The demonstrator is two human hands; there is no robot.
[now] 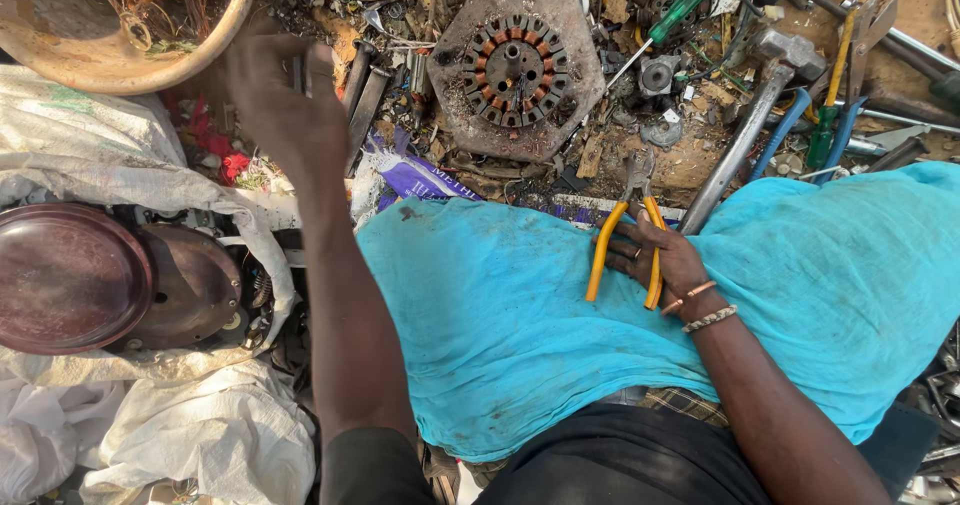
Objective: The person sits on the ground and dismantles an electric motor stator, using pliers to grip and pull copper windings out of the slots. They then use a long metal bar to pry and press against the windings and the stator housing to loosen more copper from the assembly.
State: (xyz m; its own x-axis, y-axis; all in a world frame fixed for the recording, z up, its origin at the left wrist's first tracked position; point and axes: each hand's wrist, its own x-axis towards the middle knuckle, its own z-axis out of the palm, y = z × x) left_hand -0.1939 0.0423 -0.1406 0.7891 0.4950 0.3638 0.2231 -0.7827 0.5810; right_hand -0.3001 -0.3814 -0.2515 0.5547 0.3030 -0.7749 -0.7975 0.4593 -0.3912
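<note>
My right hand (pixel 665 260) rests on the turquoise cloth (pixel 500 305) over my lap and grips yellow-handled pliers (pixel 628 227), jaws pointing away from me. My left hand (pixel 275 100) reaches far forward to the upper left, just below a tan bowl (pixel 215 40) of copper wire scraps. Its fingers are curled by dark metal rods (pixel 362 90); I cannot tell whether it holds anything. A hexagonal metal plate with a round motor stator (pixel 515 70) lies on the ground ahead, between both hands.
A hammer (pixel 755 105) lies right of the stator, with a green-handled screwdriver (pixel 668 20), blue-handled pliers (pixel 800 125) and other tools among the scrap. Dark round fan motor covers (pixel 95 275) sit on white sacks (pixel 90 155) at the left.
</note>
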